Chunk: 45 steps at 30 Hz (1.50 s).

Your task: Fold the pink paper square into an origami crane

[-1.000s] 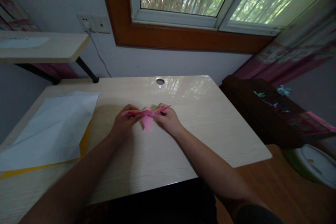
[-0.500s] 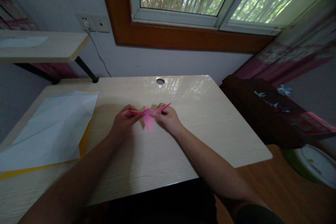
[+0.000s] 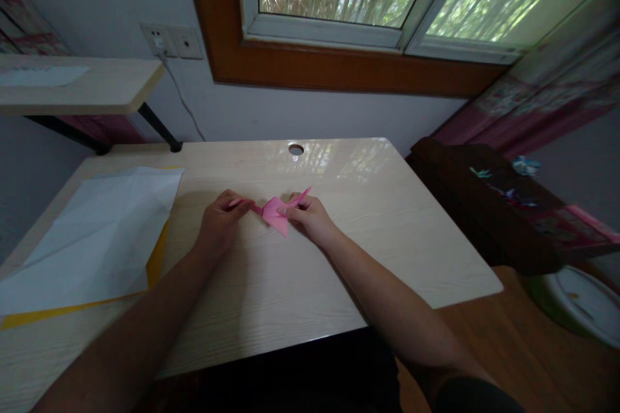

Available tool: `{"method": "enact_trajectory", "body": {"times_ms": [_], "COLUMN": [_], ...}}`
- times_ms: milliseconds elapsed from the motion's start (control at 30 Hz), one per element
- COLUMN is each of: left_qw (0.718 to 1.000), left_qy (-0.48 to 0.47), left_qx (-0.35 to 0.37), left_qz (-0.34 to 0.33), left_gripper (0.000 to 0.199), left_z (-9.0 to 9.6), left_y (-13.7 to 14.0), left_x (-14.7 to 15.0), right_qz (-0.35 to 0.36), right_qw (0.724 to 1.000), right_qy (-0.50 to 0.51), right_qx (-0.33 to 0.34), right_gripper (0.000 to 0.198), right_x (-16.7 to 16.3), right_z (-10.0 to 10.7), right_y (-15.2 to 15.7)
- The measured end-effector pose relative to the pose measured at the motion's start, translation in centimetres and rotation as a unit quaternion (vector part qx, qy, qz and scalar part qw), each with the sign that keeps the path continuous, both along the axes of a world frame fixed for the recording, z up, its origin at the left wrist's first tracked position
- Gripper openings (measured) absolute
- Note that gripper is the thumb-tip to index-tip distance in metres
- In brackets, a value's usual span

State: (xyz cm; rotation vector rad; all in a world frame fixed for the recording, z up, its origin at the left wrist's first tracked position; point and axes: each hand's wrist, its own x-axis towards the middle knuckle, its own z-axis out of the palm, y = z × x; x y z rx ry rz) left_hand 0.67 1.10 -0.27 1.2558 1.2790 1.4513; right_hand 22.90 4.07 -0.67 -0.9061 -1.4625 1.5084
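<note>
A folded pink origami paper point(image 3: 275, 211) is stretched between my two hands over the desk point(image 3: 310, 290). My left hand point(image 3: 220, 216) pinches a thin folded strip at its left end between thumb and fingers. My right hand point(image 3: 310, 216) grips the right side, thumb on the near face, and a narrow pink point sticks up past the fingers. The middle of the paper is a wider flap whose tip points down toward me. My fingers partly hide both ends.
Large white sheets point(image 3: 106, 232) lie over a yellow sheet point(image 3: 157, 255) on the desk's left. A raised shelf point(image 3: 77, 90) stands at the back left. A round cable hole point(image 3: 296, 150) is near the back edge. Dark brown furniture point(image 3: 484, 206) stands to the right.
My left hand has shifted left and slightly up along the paper, now pinching the thin left end. The middle flap has turned, its tip swinging right. My right hand has barely moved.
</note>
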Motion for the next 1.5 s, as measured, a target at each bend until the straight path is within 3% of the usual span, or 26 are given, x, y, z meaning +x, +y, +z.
{"method": "enact_trajectory", "body": {"times_ms": [200,400,633,833,1000,1300,1500], "left_qw": [0.999,0.998,0.984,0.984,0.992,1.0,0.997], "left_qy": [-0.039,-0.045,-0.152,-0.148,-0.095,0.005,-0.042], "left_qx": [-0.036,-0.038,-0.051,-0.067,-0.065,0.003,0.022], "left_qz": [-0.005,-0.005,-0.073,-0.08,-0.046,-0.021,-0.059], "left_gripper": [0.02,0.02,0.051,0.032,0.032,0.029,0.029], "left_z": [-0.4,-0.3,0.3,-0.2,-0.6,0.7,0.4], "left_y": [0.3,0.2,-0.1,0.0,0.1,-0.8,-0.9], "left_x": [-0.2,-0.1,0.2,0.0,-0.2,0.0,-0.3], "right_qz": [-0.003,-0.005,-0.03,-0.043,-0.048,-0.043,-0.032], "right_qw": [0.996,0.994,0.99,0.988,0.988,0.994,0.999], "right_qy": [0.044,0.061,0.079,0.088,0.083,0.066,0.034], "right_qx": [-0.081,-0.092,-0.115,-0.118,-0.125,-0.073,0.004], "right_gripper": [0.038,0.037,0.035,0.035,0.035,0.035,0.035], "right_x": [0.2,0.2,0.1,0.0,0.0,0.1,0.3], "right_z": [-0.2,0.0,0.5,0.6,0.5,-1.0,-1.4], "right_y": [0.1,0.1,0.1,0.0,0.1,0.7,1.2]}}
